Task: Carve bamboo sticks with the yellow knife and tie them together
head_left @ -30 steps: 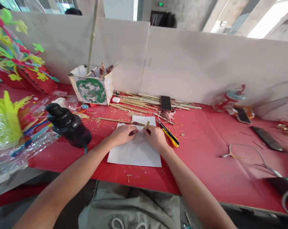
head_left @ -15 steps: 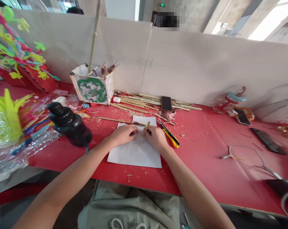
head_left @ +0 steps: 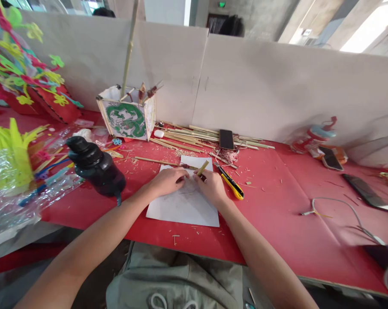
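My right hand (head_left: 211, 185) pinches a short bamboo strip (head_left: 203, 167), which sticks up at a slant from the fingers. Close to its left, my left hand (head_left: 168, 181) has its fingers curled together; what they hold, if anything, is too small to tell. Both hands rest over a white sheet of paper (head_left: 184, 212). Just beyond the fingertips lies a thin bamboo stick (head_left: 157, 161) with a dark wrapping near its right end. A yellow and black utility knife (head_left: 231, 182) lies right of my right hand.
A black bottle (head_left: 97, 167) stands to the left. Behind are a paper box with a green dragon (head_left: 126, 120), bamboo sticks (head_left: 184, 139) and a phone (head_left: 226, 139). A cable (head_left: 338, 200) lies at right. Shavings litter the red table (head_left: 277, 223) before a pale partition (head_left: 261, 86).
The bamboo strip in my right hand has tipped from nearly upright to a slant toward the right. My left fingers have shifted slightly closer to it. The view has moved a little.
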Demonstrator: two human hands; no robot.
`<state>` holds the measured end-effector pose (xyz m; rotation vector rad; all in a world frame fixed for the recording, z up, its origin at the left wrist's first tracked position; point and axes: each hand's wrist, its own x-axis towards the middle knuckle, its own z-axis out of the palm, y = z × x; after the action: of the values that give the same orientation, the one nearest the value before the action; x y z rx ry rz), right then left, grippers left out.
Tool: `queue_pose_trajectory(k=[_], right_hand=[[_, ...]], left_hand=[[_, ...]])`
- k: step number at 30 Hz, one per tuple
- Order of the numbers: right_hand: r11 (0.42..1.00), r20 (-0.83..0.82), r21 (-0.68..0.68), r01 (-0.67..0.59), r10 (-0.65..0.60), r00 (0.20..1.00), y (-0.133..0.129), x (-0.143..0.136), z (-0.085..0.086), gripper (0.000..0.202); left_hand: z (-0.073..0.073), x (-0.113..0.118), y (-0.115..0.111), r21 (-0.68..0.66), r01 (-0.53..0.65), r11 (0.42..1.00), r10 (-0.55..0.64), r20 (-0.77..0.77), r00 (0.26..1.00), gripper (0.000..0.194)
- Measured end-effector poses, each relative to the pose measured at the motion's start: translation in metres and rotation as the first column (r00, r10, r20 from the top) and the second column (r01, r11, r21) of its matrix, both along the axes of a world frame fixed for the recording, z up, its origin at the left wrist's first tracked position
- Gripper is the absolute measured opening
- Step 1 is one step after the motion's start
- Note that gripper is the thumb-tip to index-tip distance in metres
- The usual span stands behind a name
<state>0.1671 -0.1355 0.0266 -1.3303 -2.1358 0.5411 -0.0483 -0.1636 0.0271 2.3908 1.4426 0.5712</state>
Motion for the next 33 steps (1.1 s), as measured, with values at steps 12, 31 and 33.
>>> queue_pose_trajectory(k=[12,31,33], right_hand=[[0.932,-0.681,-0.291,-0.215,-0.044,0.731,0.003,-0.008,-0.003,0.04],[0.926,-0.709,-0.289,-0.243,-0.036,0.704,0.0,-0.009,0.004,0.037],[0.921,-0.706,-0.303,-0.246,-0.044,0.706,0.0,-0.008,0.004,0.035]], left_hand=[[0.003,0.003,-0.002,0.157,0.063,0.986,-0.078,0.088,0.993,0.012],[0.005,0.003,-0.002,0.255,-0.011,0.967,-0.032,0.163,0.986,0.006],[0.005,0.003,-0.002,0.252,-0.011,0.968,-0.03,0.159,0.987,0.006]])
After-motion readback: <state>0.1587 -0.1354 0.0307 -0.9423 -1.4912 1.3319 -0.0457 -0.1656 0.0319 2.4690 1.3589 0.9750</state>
